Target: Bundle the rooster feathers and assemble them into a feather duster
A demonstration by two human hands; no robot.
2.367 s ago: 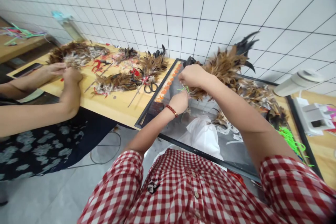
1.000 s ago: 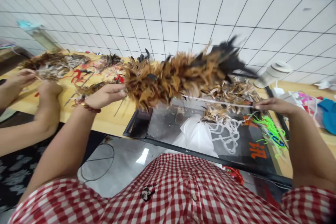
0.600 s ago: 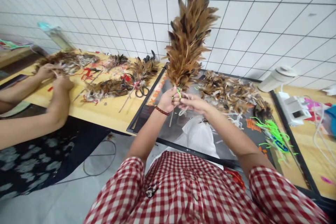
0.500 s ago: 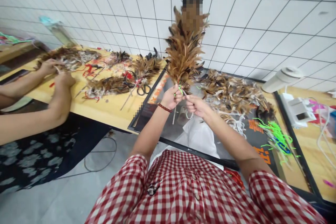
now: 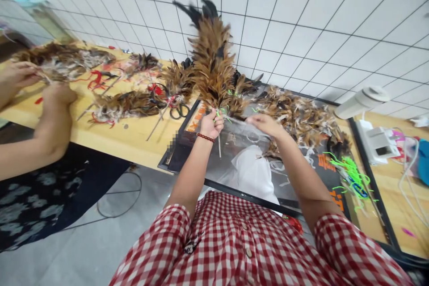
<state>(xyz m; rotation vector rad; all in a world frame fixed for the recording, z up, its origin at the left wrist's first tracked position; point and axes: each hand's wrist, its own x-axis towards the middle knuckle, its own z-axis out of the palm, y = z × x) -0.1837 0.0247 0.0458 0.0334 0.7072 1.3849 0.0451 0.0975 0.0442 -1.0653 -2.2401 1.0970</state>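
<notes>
My left hand [image 5: 211, 124] is closed round the base of a brown feather duster [image 5: 211, 65] that stands nearly upright, its dark tip tilted left against the tiled wall. A thin stick pokes down below that hand, and green ties show at the grip. My right hand [image 5: 266, 124] pinches a pale strip [image 5: 239, 120] that runs from the duster's base toward it. Both hands hover over a black-framed glossy board [image 5: 254, 161]. A heap of loose brown feathers [image 5: 298, 114] lies just behind my right hand.
A co-worker's hands [image 5: 50, 94] work feathers on the wooden table [image 5: 130, 136] at left. Finished feather bundles [image 5: 127, 105] and scissors [image 5: 179, 111] lie there. Neon green ties [image 5: 351, 174], a white lamp [image 5: 363, 100] and a power strip [image 5: 378, 140] sit at right.
The duster swung from lying across between my hands to standing upright in my left hand. My right hand drew away to the right, pulling the pale strip taut from the base.
</notes>
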